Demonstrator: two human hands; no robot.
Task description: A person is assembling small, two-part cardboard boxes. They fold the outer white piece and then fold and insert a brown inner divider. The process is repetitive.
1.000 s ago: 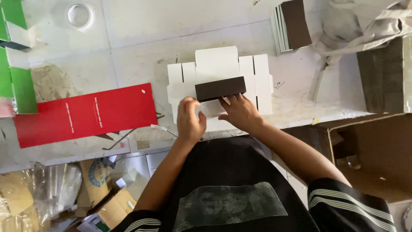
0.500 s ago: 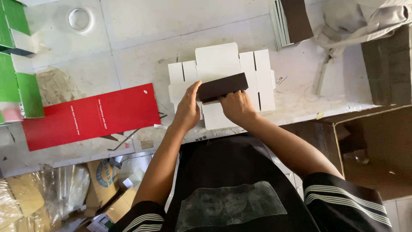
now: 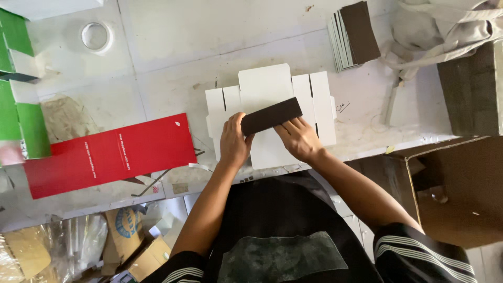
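A flat white die-cut cardboard blank [image 3: 267, 86] lies on the white worktable [image 3: 173, 57] in front of me. Over its middle I hold a dark brown rectangular card piece [image 3: 271, 116], tilted up to the right. My left hand [image 3: 233, 141] grips its left end. My right hand [image 3: 297, 138] holds its lower right edge from below. Both hands rest over the lower half of the blank.
A red cardboard sheet [image 3: 110, 155] lies left of the blank. Green and white boxes [image 3: 18, 99] stand at the far left. A stack of brown-faced cards [image 3: 356, 34] sits at the back right, beside crumpled cloth [image 3: 445, 31]. A tape roll [image 3: 95, 36] lies at the back left. An open carton [image 3: 461, 188] stands at the right.
The brown piece has turned from nearly level to tilted up at its right end. Both hands shifted slightly along it and keep their hold.
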